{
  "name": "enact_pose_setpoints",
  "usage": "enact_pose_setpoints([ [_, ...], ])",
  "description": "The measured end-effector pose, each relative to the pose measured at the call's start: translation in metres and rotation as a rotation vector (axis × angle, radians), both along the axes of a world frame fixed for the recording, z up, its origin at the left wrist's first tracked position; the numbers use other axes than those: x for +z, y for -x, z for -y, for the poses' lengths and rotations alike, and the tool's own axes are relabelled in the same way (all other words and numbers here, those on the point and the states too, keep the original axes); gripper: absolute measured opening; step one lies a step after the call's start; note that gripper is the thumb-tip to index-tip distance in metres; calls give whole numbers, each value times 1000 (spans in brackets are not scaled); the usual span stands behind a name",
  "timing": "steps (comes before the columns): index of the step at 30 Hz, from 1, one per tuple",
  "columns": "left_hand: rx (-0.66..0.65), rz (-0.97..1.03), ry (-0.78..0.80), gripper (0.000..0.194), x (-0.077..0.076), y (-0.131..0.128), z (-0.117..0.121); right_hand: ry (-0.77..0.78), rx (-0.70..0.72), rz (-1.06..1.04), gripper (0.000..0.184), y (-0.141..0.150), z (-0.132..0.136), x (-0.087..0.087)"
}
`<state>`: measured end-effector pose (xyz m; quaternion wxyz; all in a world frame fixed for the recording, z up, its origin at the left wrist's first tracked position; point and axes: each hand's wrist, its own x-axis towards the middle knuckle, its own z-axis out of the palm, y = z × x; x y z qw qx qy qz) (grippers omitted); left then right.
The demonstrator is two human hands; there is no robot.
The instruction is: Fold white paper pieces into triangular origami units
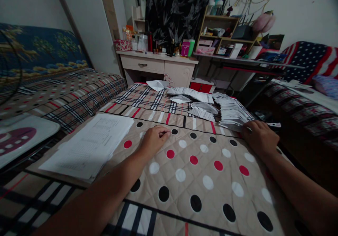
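My left hand [156,140] rests on the dotted quilt with its fingers curled closed, and nothing shows in them. To its left lies a stack of printed sheets [92,144]. My right hand [261,137] is closed at the near end of a long row of folded white papers [231,109]; what its fingers hold, if anything, is hidden. Just past that hand pokes out a small white strip [274,124] with a dark mark. More folded papers [191,94] lie in a row farther back. Near them are a loose paper boat shape [180,99] and a small pile of folded pieces [203,110].
The patterned quilt [187,190] covers the surface under both arms. Another folded paper [157,85] lies at the far edge. Beyond stand a white dresser [179,70] and a desk with shelves [224,38]. A white folding table [29,137] is at the left.
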<state>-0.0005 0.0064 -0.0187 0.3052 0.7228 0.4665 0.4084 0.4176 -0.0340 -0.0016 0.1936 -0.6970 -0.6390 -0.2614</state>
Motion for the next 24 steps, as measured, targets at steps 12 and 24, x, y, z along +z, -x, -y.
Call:
enact_pose_setpoints([
  [12,-7,-21,1,13,0,0,-1,164,-393,-42,21,10,-34,2],
  [24,-5,-25,-15,13,-4,0,-2,190,-355,-99,32,36,-24,-4],
])
